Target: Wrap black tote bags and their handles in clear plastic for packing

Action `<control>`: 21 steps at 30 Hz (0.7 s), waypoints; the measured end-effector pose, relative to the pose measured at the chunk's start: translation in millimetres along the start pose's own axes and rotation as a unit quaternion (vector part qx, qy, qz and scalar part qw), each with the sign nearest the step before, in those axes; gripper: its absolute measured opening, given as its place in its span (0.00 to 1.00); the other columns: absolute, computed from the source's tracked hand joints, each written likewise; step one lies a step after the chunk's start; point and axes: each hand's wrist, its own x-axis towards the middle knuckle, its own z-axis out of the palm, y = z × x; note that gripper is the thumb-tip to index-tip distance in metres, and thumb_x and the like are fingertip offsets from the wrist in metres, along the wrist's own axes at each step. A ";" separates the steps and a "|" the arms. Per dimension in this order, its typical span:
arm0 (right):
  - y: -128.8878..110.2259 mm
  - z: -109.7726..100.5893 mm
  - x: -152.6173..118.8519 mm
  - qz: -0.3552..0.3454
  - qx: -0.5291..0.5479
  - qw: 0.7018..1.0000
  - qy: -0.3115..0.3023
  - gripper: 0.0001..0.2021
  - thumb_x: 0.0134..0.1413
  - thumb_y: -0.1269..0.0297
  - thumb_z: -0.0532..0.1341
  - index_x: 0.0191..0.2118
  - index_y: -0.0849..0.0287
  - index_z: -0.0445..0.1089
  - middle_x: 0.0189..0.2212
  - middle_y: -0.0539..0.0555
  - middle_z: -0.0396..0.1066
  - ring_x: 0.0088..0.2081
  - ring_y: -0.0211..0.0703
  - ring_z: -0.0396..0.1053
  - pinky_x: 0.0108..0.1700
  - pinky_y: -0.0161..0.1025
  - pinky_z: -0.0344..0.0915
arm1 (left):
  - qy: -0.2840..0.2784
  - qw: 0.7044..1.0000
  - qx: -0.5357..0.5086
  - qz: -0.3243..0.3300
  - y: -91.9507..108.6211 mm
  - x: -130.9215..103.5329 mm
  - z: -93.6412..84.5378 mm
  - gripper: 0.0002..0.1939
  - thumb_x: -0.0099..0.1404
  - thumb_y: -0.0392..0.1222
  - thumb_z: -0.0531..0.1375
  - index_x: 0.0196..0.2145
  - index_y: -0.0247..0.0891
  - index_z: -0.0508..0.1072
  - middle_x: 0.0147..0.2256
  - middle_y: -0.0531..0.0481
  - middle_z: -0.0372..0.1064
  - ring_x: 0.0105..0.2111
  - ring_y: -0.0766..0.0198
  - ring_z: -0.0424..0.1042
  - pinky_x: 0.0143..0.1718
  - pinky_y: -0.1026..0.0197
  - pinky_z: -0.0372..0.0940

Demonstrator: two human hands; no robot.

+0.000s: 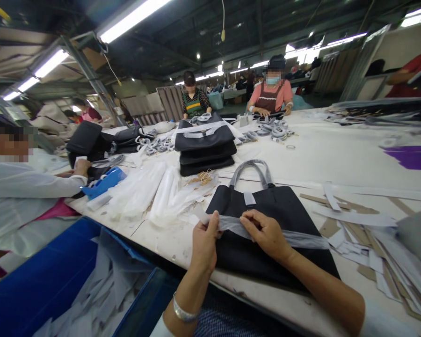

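Note:
A black handbag (287,210) lies flat on the worktable in front of me, its two wrapped handles (251,164) pointing away. Across its front runs a strip of translucent plastic film (301,239). My left hand (206,241) pinches the film's left end between thumb and fingers, where a small white piece (200,215) sticks out. Farther along the same strip, my right hand (264,231) has its thumb and forefinger closed on the film, above the bag's front. A pale wrap (249,198) covers the tab at the bag's top middle.
Stacked black bags (206,157) stand beyond, with clear plastic bags (140,187) to the left. Paper and cardboard strips (368,238) litter the right side. A blue bin (49,276) of white scraps sits lower left. Co-workers (272,91) work around the table.

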 end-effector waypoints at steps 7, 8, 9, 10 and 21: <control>2.3 1.3 0.0 -0.015 -0.044 0.998 -0.044 0.12 0.64 0.51 0.57 0.38 0.54 0.69 0.19 0.45 0.68 0.22 0.41 0.69 0.30 0.37 0.63 | -0.032 0.946 0.286 0.151 29.2 14.1 -29.1 0.17 0.62 0.52 0.62 0.24 0.37 0.70 0.21 0.56 0.61 0.22 0.68 0.59 0.25 0.65 0.55; 4.7 2.4 -0.1 -0.020 -0.061 0.997 -0.041 0.12 0.63 0.51 0.58 0.40 0.54 0.69 0.20 0.45 0.70 0.23 0.41 0.70 0.31 0.38 0.64 | -0.035 0.920 0.344 0.184 31.9 16.7 -33.5 0.15 0.63 0.50 0.61 0.25 0.38 0.72 0.22 0.55 0.64 0.24 0.66 0.62 0.28 0.65 0.56; 7.4 3.6 -0.3 -0.027 -0.078 0.996 -0.033 0.12 0.62 0.52 0.60 0.42 0.54 0.69 0.22 0.46 0.72 0.25 0.42 0.72 0.32 0.38 0.65 | -0.037 0.896 0.391 0.205 33.2 19.2 -37.5 0.13 0.63 0.48 0.60 0.25 0.38 0.74 0.23 0.54 0.67 0.26 0.64 0.64 0.30 0.64 0.57; 10.0 4.9 -0.5 -0.038 -0.095 0.995 -0.020 0.12 0.62 0.53 0.61 0.44 0.54 0.69 0.25 0.47 0.74 0.28 0.43 0.73 0.33 0.38 0.66 | -0.037 0.877 0.430 0.214 33.2 21.3 -41.1 0.12 0.63 0.46 0.59 0.26 0.39 0.75 0.24 0.53 0.68 0.28 0.63 0.65 0.31 0.63 0.57; -9.1 5.7 -25.6 -0.331 -0.308 0.892 -0.019 0.14 0.66 0.71 0.54 0.53 0.60 0.71 0.55 0.55 0.72 0.57 0.48 0.67 0.64 0.52 0.56 | -0.015 0.791 0.583 0.188 17.6 32.1 -54.7 0.11 0.64 0.45 0.56 0.27 0.40 0.72 0.23 0.56 0.68 0.26 0.65 0.66 0.31 0.65 0.54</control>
